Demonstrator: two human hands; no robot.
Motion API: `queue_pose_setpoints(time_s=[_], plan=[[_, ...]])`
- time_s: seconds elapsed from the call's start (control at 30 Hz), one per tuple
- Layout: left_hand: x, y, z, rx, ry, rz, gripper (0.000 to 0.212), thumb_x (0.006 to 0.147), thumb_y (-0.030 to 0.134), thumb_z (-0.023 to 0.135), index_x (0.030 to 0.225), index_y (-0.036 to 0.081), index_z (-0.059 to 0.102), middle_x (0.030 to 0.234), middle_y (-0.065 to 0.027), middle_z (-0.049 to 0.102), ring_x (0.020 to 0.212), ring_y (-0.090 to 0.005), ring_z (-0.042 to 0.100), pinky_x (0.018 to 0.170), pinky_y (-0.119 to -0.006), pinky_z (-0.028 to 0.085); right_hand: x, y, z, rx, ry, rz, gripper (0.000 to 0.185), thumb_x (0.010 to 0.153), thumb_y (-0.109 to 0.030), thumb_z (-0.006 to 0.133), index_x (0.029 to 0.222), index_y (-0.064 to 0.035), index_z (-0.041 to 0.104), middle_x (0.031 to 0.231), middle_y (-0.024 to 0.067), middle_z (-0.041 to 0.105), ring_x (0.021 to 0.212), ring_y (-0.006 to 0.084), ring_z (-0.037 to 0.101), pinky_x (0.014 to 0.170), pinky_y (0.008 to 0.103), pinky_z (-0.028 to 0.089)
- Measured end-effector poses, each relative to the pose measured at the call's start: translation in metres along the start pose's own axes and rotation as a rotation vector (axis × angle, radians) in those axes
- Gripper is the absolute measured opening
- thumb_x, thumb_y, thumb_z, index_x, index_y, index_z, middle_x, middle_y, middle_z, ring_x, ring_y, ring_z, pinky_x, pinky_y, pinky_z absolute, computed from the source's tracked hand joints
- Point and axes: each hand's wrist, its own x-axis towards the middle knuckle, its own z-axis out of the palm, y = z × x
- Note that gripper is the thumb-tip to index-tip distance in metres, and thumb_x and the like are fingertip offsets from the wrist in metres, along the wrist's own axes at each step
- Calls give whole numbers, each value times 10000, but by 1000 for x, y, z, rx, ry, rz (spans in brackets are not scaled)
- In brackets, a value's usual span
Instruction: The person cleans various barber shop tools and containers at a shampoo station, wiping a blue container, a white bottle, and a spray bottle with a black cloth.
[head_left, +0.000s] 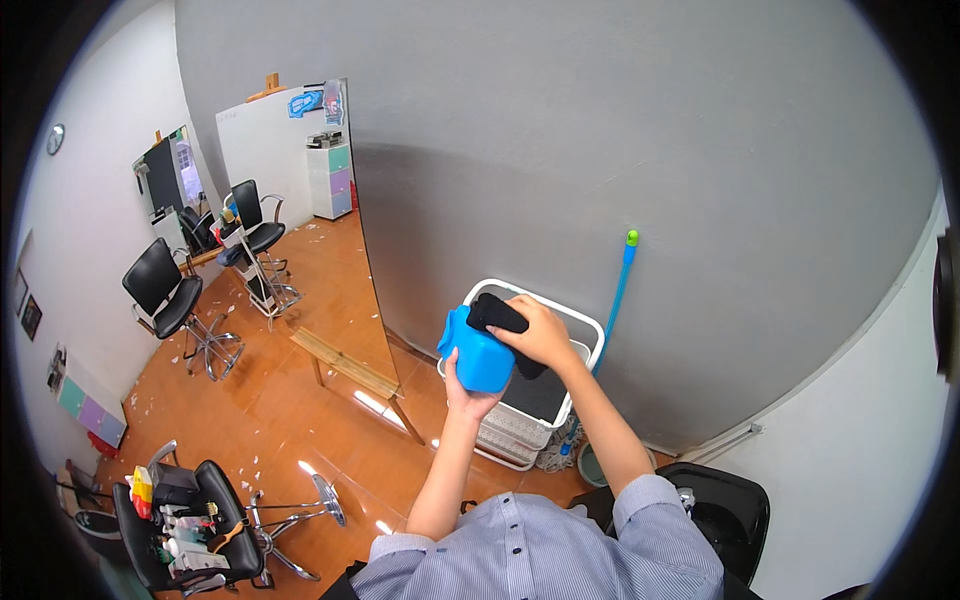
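My left hand (474, 394) grips a blue plastic container (480, 358) from below and the side, holding it up in front of me. In my right hand (541, 330) is a folded black cloth (498, 313), pressed against the container's upper side. Part of the cloth hangs down behind the right wrist. Just beneath both hands stands a white plastic trolley (592, 322) with tiered baskets. A dark mat or liner (534, 396) shows in its top tier. The container's far side is hidden.
A blue-handled mop (619, 289) leans on the grey wall beside the trolley. Left stands a tall mirror (322, 270) above a wooden bench (345, 363). Bottles and a brush lie on a black salon chair (232, 487). A black wash basin (724, 517) sits at lower right.
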Motion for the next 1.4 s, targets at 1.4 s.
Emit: queue_pose_setpoints(time_s=[1.4], plan=[[-27,-311,25,1316,-567,309,1000,619,144,818,1354,12,152,1294,-194,366,1203,-289,427,1006,-419,371,-268,12,-183,-694,668,224,605,561,-234,784,1141,-146,640,1104,21,589,972,235,563,776,352,514]])
